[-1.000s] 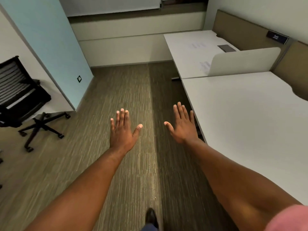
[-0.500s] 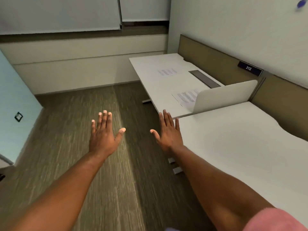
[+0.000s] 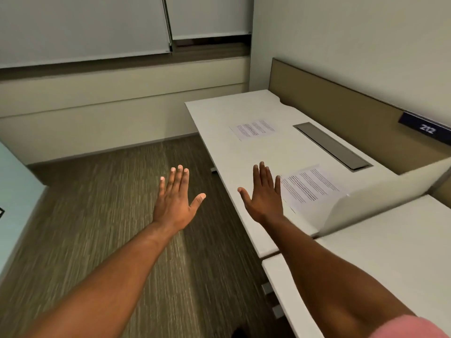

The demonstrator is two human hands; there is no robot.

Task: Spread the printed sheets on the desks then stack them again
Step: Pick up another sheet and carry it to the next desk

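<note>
Two printed sheets lie flat on the far white desk (image 3: 219, 113). The far sheet (image 3: 253, 129) sits near the desk's middle. The near sheet (image 3: 310, 185) lies beside the low white divider. My right hand (image 3: 262, 195) hovers over the desk's front edge, just left of the near sheet, fingers spread and holding nothing. Out over the carpet, my left hand (image 3: 175, 198) is held flat and open, also holding nothing. Both arms reach forward.
A low white divider (image 3: 380, 203) separates the far desk from the near white desk (image 3: 390, 259). A grey cable tray lid (image 3: 332, 145) is set into the far desk. A tan back panel (image 3: 341, 103) with a "212" sign (image 3: 427, 129) runs behind. Carpet (image 3: 109, 203) lies to the left.
The view has moved forward and turned right toward the far desk, so the two sheets are closer. Both hands stay open and spread; the right hand now reaches the desk edge.
</note>
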